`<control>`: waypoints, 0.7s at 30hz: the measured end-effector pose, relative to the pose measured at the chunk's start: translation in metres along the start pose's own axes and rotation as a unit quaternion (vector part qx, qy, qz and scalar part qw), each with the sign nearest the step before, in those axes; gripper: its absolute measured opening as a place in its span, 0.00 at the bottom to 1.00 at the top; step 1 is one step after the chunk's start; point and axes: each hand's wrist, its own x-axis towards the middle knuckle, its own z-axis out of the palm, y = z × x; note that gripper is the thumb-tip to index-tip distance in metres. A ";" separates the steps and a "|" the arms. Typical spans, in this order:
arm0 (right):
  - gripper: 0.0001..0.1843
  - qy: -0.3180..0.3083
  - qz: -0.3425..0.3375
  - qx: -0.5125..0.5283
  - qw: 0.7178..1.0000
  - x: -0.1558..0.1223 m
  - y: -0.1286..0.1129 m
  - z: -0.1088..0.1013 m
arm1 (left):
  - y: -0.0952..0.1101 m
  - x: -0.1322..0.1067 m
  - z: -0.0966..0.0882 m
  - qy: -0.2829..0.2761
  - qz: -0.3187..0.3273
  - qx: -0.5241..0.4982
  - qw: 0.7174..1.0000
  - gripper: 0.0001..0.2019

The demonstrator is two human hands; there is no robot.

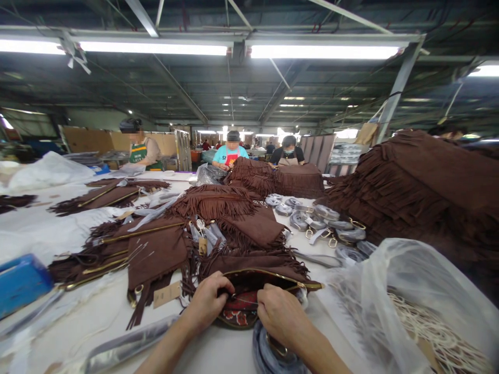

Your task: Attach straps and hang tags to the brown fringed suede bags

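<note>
Both hands closed on bag opening: left hand [208, 300] pinching left part, right hand [277, 311] right part. 1 brown fringed bag [249, 264], unzipped, lower centre, patterned lining [236, 318] showing. From it: 1 coiled strap [262, 347] at 6, partly blocked by right forearm; 1 blue box [25, 284] at 9; 2 tags [167, 294] at 9–10; 3 co-workers [233, 156] at 11–12; big brown stack [421, 187] at 2; 1 clear plastic bag [407, 259] with white cords [440, 332] at 4. Wrapped coils [322, 215] at 1 overlap, can't count.
</note>
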 end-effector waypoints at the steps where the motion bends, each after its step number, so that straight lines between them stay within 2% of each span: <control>1: 0.16 -0.001 -0.001 -0.003 1.000 0.000 -0.001 0.001 | 0.000 0.000 0.000 -0.003 0.001 0.004 1.000 0.15; 8: 0.16 -0.005 -0.003 -0.010 1.000 0.000 -0.006 0.005 | -0.004 -0.001 -0.001 -0.022 0.036 0.038 0.998 0.14; 18: 0.15 0.012 -0.001 0.014 1.000 0.007 -0.007 0.009 | 0.001 -0.001 0.007 -0.014 0.033 0.157 0.987 0.11; 21: 0.13 0.061 -0.028 0.066 0.996 0.009 -0.002 0.007 | 0.003 -0.002 0.005 -0.005 0.037 0.133 0.990 0.10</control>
